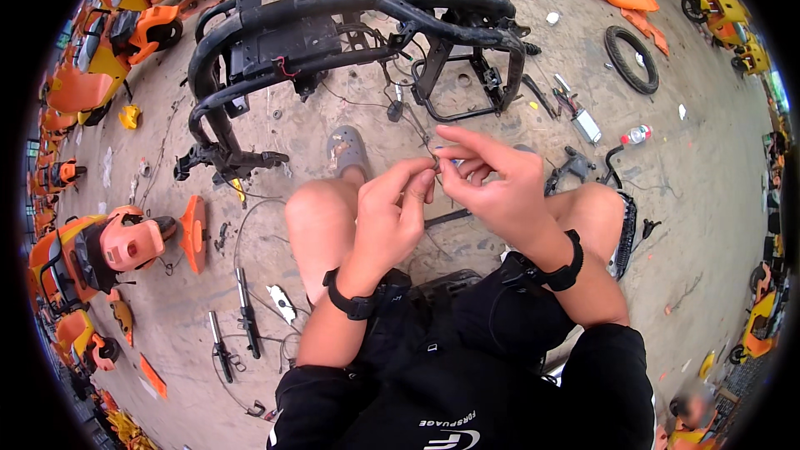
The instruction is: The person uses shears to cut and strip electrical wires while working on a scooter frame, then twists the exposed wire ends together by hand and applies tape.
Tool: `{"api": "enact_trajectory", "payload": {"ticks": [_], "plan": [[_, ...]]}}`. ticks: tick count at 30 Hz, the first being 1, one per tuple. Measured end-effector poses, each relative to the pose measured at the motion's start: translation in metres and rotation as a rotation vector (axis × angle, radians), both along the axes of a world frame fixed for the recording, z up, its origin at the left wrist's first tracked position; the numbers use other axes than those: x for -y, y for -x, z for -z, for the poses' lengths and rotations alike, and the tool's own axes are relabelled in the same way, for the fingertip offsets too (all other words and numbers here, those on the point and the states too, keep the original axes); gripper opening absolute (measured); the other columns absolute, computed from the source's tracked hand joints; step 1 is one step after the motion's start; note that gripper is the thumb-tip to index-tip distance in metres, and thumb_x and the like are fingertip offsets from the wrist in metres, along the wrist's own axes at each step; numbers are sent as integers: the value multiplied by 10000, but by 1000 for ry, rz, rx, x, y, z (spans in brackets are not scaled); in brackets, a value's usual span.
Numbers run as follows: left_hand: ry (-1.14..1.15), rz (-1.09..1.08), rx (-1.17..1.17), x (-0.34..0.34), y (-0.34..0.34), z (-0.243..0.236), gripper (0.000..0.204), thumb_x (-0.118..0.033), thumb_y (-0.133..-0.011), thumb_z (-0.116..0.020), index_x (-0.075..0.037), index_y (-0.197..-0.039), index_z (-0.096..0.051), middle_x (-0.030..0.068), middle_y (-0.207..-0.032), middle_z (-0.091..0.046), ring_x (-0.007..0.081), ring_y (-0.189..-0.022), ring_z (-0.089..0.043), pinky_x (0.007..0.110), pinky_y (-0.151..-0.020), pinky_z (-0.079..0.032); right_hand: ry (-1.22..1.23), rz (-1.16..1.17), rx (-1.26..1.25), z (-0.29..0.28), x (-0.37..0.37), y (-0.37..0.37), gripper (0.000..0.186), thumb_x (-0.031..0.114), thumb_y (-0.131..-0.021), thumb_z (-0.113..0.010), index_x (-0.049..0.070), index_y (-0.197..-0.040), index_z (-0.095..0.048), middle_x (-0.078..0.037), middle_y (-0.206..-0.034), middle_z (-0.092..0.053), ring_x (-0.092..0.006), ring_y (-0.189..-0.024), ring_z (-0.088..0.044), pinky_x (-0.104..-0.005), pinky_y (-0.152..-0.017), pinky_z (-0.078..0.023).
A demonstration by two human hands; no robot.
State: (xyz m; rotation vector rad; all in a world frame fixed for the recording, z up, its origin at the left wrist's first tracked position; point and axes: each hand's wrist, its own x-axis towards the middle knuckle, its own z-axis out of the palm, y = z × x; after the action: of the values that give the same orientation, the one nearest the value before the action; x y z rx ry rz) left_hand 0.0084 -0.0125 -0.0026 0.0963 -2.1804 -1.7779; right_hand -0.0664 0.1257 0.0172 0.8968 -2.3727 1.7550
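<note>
Both hands meet just in front of the knees, pinching a thin dark cable (436, 159) between their fingertips. The left hand (394, 207) is narrow, thumb and forefinger drawn together; the right hand (502, 173) grips narrowly with thumb and forefinger while its other fingers fan loosely away, probably so they do not crowd so slight a thing. What exactly lies at the cable's end is too small to tell. The tips sit almost touching, which suggests fine control over a short length.

A black tubular scooter frame (308, 8) lies on the concrete floor (708, 200) at eleven o'clock from the hands, near enough for its loose wiring to be reached from a seat. Clear of the lap, a silver box (587, 127) and a plastic bottle (637, 135) lie toward three o'clock, a black tyre (612, 54) at two, two shock-absorber-like tubes (244, 308) at eight, and an orange panel (193, 233) between eight and nine
</note>
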Motion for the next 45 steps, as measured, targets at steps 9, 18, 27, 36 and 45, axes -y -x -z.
{"api": "enact_trajectory", "payload": {"ticks": [9, 18, 27, 36, 45], "plan": [[-372, 139, 222, 12, -8, -15, 153, -102, -957, -559, 19, -984, -648, -8, -655, -549, 23, -471, -417, 189, -420, -309, 8, -76, -17, -10, -4, -4, 446, -75, -736, -687, 28, -1168, -649, -75, -843, -720, -18, -588, -596, -169, -535, -478], [-568, 235, 159, 23, -12, -14, 192, -128, -965, -553, 44, -999, -631, 22, -643, -532, 49, -449, -422, 190, -375, -328, 91, -116, -81, 1, 1, -11, 359, -33, -735, -697, 54, -1084, -692, -54, -764, -698, -50, -524, -588, -197, -483, -470], [-241, 77, 29, 21, -9, -7, 127, -43, -902, -617, 56, -975, -649, 28, -717, -621, 43, -595, -508, 198, -500, -384, 161, -199, 370, -3, -1, -5, 250, 52, -799, -679, 4, -1044, -693, -61, -894, -676, -58, -668, -595, -193, -595, -470], [16, 49, -12, 13, -5, -9, 118, -8, -853, -648, 58, -951, -650, 82, -739, -653, 86, -614, -569, 221, -528, -425, 50, -199, 562, -8, -6, -3, 239, 47, -803, -671, -10, -1034, -693, -60, -922, -679, -46, -704, -586, -194, -603, -472], [105, 4, 7, 9, -5, -12, 106, -6, -837, -660, 43, -930, -669, 108, -731, -654, 119, -604, -604, 235, -532, -448, -7, -105, 139, -1, -2, -5, 204, 8, -809, -643, -1, -1005, -701, -88, -897, -694, -98, -695, -620, -213, -617, -494]]}}
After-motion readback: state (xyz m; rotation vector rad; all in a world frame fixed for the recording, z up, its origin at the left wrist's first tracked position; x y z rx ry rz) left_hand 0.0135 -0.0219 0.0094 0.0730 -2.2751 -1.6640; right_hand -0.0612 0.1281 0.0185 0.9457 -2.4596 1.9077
